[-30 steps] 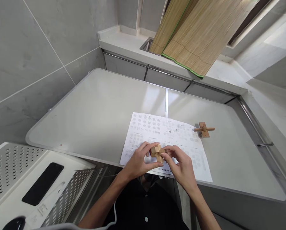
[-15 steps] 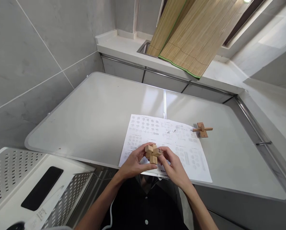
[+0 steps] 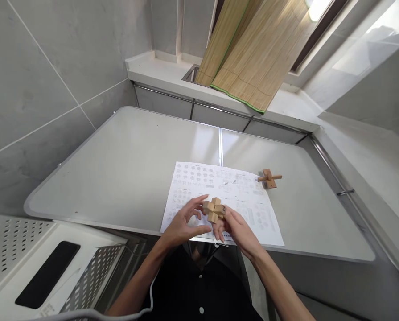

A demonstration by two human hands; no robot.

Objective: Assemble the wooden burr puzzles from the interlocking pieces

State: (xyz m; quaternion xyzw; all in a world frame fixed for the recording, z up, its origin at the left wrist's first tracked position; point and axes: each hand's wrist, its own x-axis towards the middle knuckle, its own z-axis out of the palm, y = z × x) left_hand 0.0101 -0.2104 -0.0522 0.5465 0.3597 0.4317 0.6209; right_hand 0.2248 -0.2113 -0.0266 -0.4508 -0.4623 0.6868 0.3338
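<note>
A wooden burr puzzle, made of crossed light-coloured blocks, is held above the printed sheet. One block end facing right bears a dark "2". My right hand grips the puzzle from the right, its fingers reaching partly underneath. Close by on the left, my left hand has its fingers and thumb spread apart around the puzzle's left side. Whether a left fingertip still touches a block is hard to make out. Beneath both hands lies the white instruction sheet, covered in small diagrams.
Another wooden puzzle, darker and cross-shaped, rests at the sheet's right edge on the grey folding table. A black phone lies on a white perforated unit at lower left. A bamboo mat hangs over the back counter.
My left hand has loosened and opened away from the puzzle. My right hand has shifted further under it and keeps hold; the puzzle has turned slightly. The whole view has shifted.
</note>
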